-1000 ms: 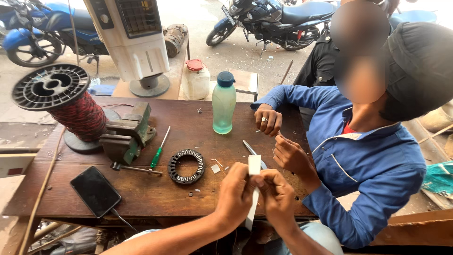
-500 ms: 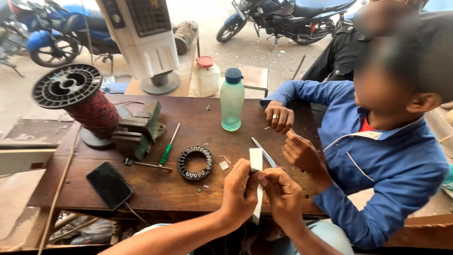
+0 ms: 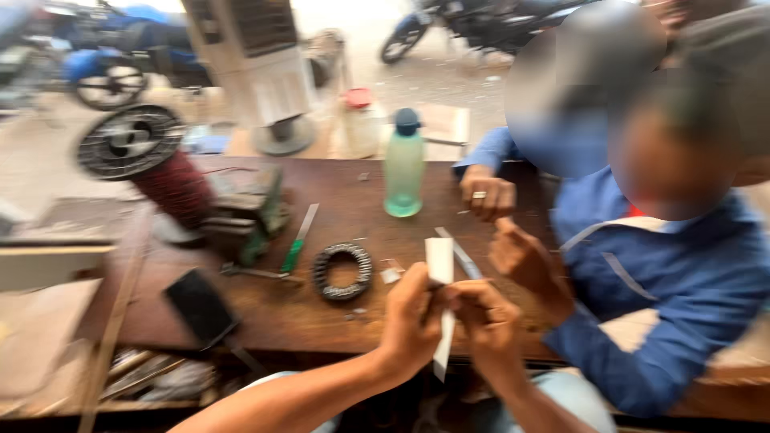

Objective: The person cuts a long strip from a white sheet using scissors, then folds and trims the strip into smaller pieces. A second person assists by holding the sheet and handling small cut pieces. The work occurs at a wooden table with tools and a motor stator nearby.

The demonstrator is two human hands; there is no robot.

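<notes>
Left hand point(image 3: 413, 317) and right hand point(image 3: 485, 317) both pinch the white paper strip point(image 3: 440, 301), upright between fingertips, near the ring-shaped stator core point(image 3: 342, 271) on the tabletop point(image 3: 265, 317).

A paper strip point(image 3: 439, 269) is held at lower centre by 2 hands, left hand point(image 3: 413, 321) and right hand point(image 3: 487, 319). A ring-shaped stator point(image 3: 342, 271) lies left of it, a bottle point(image 3: 403, 164) above, a wire spool point(image 3: 152, 160) at upper left, all on the table point(image 3: 265, 313).
</notes>
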